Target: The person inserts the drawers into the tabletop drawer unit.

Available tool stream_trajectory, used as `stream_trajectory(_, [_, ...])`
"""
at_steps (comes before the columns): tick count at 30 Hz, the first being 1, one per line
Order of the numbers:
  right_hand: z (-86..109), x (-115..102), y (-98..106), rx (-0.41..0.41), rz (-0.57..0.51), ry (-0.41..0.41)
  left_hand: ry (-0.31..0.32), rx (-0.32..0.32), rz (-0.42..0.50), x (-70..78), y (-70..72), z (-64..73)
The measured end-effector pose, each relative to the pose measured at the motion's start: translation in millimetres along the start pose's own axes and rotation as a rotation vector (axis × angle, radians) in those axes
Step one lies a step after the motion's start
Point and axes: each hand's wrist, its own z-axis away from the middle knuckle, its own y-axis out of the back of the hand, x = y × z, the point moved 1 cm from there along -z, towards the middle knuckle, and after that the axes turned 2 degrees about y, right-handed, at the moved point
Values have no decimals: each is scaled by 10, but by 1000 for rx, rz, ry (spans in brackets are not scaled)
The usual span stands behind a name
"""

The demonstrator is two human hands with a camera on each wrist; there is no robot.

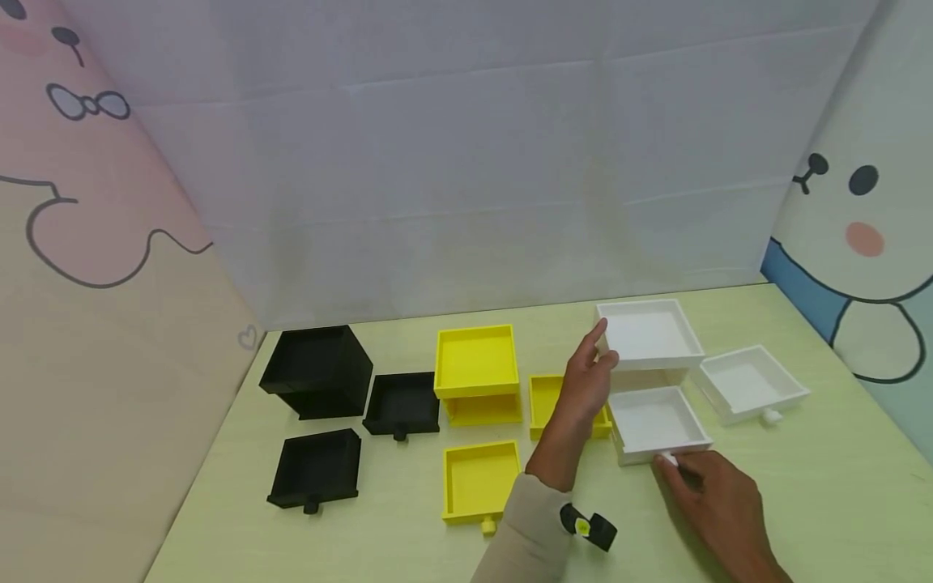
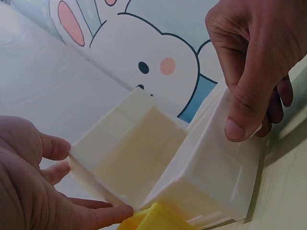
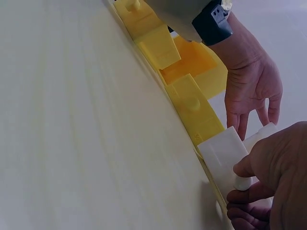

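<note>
A white cabinet (image 1: pixel 649 332) with a shallow tray-like top stands at the back right, its front opening showing in the left wrist view. My left hand (image 1: pixel 585 385) touches the cabinet's left side with fairly straight fingers. Right in front of that opening is a white drawer (image 1: pixel 656 421). The thumb and fingers of my right hand (image 1: pixel 717 506) pinch the drawer's round white knob (image 3: pixel 242 182). In the left wrist view, my right hand (image 2: pixel 264 72) covers much of the drawer's front.
A second white drawer (image 1: pixel 754 380) lies right of the cabinet. Yellow drawers (image 1: pixel 481 482) and a yellow cabinet (image 1: pixel 477 360) stand in the middle. Farther left are a black cabinet (image 1: pixel 313 364) and two black drawers (image 1: pixel 317 465). A pale cloth wall (image 1: pixel 466 162) rises behind.
</note>
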Motion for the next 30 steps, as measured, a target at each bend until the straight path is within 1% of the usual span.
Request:
stream_trajectory(2, [6, -11, 3, 13, -3, 3, 2, -2, -3, 1, 1, 2])
stream_trajectory(8, [7, -30, 12, 100, -14, 34, -8, -8, 1, -1, 5, 0])
stream_trajectory(11, [3, -24, 13, 121, -19, 29, -11, -8, 0, -10, 2, -3])
stream_trajectory(17, [-5, -5, 5, 124, -19, 0, -22, -15, 2, -33, -5, -10])
stream_trajectory(23, [-24, 34, -22, 133, -32, -8, -47, -18, 13, -52, -4, -8])
stream_trajectory(30, [-38, 57, -47, 125, -47, -15, -53, -14, 14, -47, -6, -3])
